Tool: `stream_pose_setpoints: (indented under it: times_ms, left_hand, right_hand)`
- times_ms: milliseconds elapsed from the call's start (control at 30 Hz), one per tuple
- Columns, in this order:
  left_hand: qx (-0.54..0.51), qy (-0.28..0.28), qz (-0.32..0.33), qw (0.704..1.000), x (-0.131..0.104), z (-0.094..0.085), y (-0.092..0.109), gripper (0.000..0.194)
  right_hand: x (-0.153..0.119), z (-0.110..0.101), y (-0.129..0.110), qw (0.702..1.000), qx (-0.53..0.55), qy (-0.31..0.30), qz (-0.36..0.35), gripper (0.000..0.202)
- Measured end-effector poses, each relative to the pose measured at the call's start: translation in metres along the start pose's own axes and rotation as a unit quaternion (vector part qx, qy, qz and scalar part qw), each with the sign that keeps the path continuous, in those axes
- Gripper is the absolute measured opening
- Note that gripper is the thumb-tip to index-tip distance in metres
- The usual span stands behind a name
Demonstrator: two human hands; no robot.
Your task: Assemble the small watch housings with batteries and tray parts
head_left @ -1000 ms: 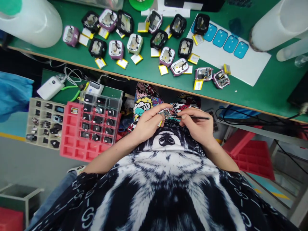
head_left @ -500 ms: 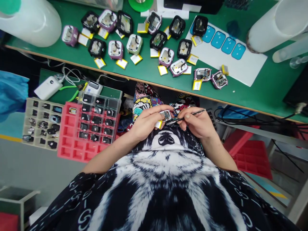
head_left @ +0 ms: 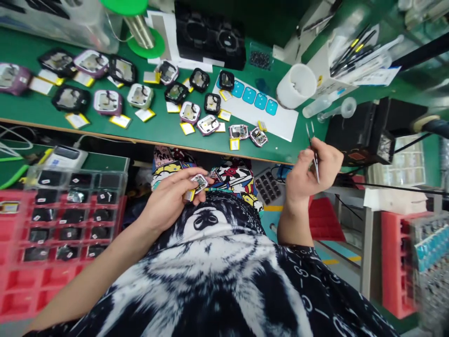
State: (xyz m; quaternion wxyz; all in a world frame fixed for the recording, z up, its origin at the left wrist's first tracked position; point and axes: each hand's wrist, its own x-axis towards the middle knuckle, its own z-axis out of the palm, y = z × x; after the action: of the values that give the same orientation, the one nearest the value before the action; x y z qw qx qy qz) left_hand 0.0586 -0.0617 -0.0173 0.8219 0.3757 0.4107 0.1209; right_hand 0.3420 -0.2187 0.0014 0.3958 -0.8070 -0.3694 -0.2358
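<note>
In my left hand (head_left: 171, 194), held above my lap, is a small watch case (head_left: 199, 182) with its inside exposed. A yellow-edged battery (head_left: 190, 194) hangs at its lower left, by my fingers. My right hand (head_left: 312, 171) is raised over the bench's front edge at the right, closed around a pair of metal tweezers (head_left: 316, 159). The tweezers' two tips point up and away from me, apart from each other, with nothing visible between them. Nearest on the bench are two purple-and-white opened watch cases (head_left: 258, 136) with batteries beside them.
Many opened watch cases (head_left: 108, 101) with batteries lie across the green bench (head_left: 154, 131). Behind them are a solder spool (head_left: 142, 40), a white sheet with blue stickers (head_left: 286, 122) and a white cup (head_left: 296, 86). A red compartment tray (head_left: 21, 278) stands at lower left.
My right hand has left the watch case and moved right and up with the tweezers. My left hand still holds the case over my lap. The view has turned to the right.
</note>
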Motion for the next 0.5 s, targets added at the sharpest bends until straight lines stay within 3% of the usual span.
stream_pose_setpoints:
  times_ms: [133,200,300,400,500]
  left_hand:
    - [0.004,-0.017,-0.006,1.000,-0.005,0.001,0.000,0.030]
    - [0.000,-0.015,-0.003,1.000,-0.004,-0.001,-0.001,0.031]
    - [-0.004,-0.014,0.005,1.000,0.000,-0.003,-0.001,0.032]
    - [-0.010,-0.005,0.022,1.000,0.002,-0.003,-0.002,0.031]
    - [-0.023,0.007,0.022,0.999,0.004,0.000,-0.005,0.032]
  right_hand:
    - [0.001,0.018,0.033,0.994,-0.043,0.005,-0.103,0.037]
    - [0.003,0.028,0.054,0.984,-0.060,0.050,-0.158,0.036]
    - [0.009,0.044,0.087,0.978,-0.079,0.047,-0.189,0.041]
    - [0.016,0.053,0.113,0.978,-0.144,-0.011,-0.149,0.044]
    - [0.021,0.051,0.118,0.972,-0.204,-0.090,-0.069,0.051]
